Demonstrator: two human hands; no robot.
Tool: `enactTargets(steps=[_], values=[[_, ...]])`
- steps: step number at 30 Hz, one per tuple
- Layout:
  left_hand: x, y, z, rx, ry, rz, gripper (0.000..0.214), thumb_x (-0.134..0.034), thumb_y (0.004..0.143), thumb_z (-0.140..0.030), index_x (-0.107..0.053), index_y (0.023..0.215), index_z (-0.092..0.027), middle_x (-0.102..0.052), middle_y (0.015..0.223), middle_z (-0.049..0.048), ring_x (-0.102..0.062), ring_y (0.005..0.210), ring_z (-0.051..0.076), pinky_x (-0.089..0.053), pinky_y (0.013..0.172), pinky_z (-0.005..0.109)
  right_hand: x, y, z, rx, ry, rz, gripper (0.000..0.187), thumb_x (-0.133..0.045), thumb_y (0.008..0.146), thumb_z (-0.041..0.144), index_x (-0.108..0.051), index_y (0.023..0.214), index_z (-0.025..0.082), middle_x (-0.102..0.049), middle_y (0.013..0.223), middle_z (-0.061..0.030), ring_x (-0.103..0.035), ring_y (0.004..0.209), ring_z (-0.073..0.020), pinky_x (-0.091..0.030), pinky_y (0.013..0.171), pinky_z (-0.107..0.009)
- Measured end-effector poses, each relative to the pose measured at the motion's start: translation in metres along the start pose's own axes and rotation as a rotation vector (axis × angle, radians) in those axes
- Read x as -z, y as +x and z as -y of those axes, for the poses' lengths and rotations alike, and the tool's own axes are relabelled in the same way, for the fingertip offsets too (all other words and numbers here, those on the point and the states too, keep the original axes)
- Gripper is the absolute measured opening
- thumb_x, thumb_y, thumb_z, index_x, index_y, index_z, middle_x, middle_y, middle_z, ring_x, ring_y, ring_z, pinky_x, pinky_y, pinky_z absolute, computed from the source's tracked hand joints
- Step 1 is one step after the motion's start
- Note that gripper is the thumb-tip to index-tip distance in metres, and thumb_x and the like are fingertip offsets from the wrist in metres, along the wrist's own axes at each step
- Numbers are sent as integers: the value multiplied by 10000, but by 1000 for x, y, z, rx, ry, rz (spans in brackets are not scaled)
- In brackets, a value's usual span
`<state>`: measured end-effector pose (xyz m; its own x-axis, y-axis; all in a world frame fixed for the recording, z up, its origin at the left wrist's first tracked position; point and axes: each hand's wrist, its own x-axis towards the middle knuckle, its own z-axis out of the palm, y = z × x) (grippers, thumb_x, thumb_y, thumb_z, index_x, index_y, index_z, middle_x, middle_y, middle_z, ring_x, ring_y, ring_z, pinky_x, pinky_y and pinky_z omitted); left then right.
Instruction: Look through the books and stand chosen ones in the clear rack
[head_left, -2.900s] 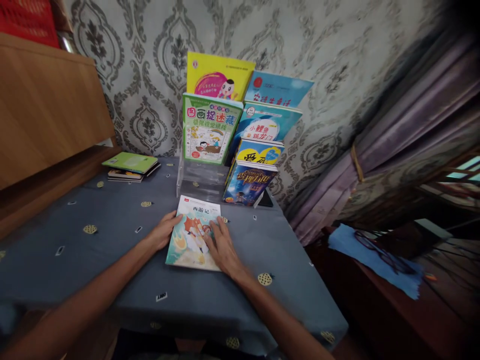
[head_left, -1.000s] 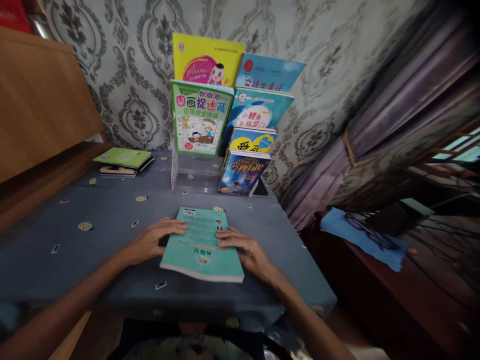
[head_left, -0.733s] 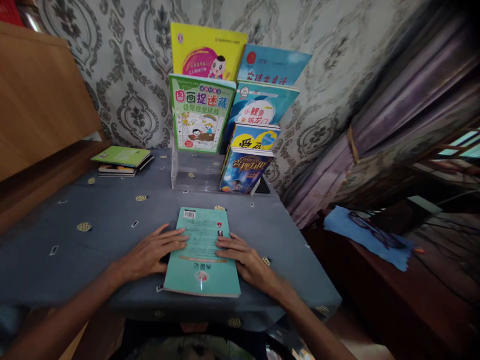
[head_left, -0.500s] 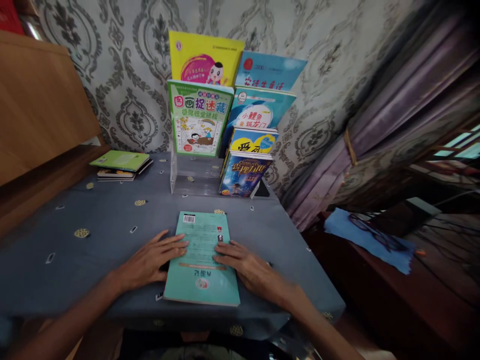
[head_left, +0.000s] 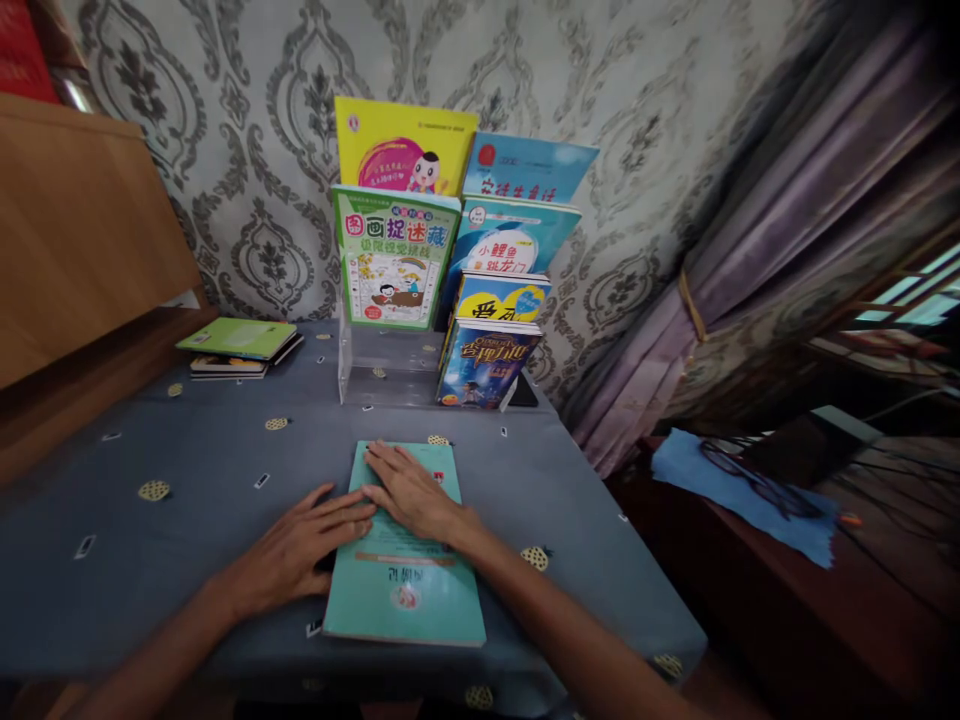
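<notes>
A teal paperback book (head_left: 405,610) lies flat near the front edge of the table, its printed lettering upside down to me. My left hand (head_left: 307,535) rests at the book's left edge, fingers stretched over the cover and thumb close to the side. Flat across the upper part of the cover lies my right hand (head_left: 412,490), fingers extended toward the top left corner and hiding the barcode area. Neither hand grips the book.
Behind the book, a clear acrylic rack (head_left: 375,385) holds several books, among them a green picture book (head_left: 397,260) and a dark blue book (head_left: 487,365). A small book stack (head_left: 240,345) sits at the back left. Glasses (head_left: 757,480) lie on a blue cloth (head_left: 675,460) at right.
My right hand has moved from the book's right edge up and left across its cover. My left hand stays at the left edge. The view has tilted up slightly.
</notes>
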<state>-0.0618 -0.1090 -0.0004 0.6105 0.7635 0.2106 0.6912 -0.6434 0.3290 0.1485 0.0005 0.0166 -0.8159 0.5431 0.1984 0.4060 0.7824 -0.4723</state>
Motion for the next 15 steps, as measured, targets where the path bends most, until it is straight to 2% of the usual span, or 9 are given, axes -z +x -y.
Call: enactTargets(steps=[5,8,15], values=[[2,1,-2,-5,1,4,581,-626,913,-388,-440,1459,-315,-528,1464,71,-412,1419,238,-267,1197,519,6,-21,-34,-207,-88,-98,596,-464,981,456,-452,1464,107,-402,1534,-191,-313,1464,-310,-254,1208,-530],[2,1,-1,-12,-6,-9,584,-629,911,-389,-441,1460,-314,-536,1456,75,-424,1410,241,-279,1194,513,9,-38,-48,-285,-104,-153,621,-428,986,491,-420,1488,126,-407,1538,-175,-309,1467,-305,-273,1199,-534],[-1,1,1,-22,-3,-34,592,-641,904,-375,-442,1459,-325,-547,1445,74,-445,1396,242,-280,1194,506,2,-57,-49,-314,-135,-178,666,-367,999,526,-293,1550,158,-301,1594,-156,-217,1501,-294,-247,1198,-561]])
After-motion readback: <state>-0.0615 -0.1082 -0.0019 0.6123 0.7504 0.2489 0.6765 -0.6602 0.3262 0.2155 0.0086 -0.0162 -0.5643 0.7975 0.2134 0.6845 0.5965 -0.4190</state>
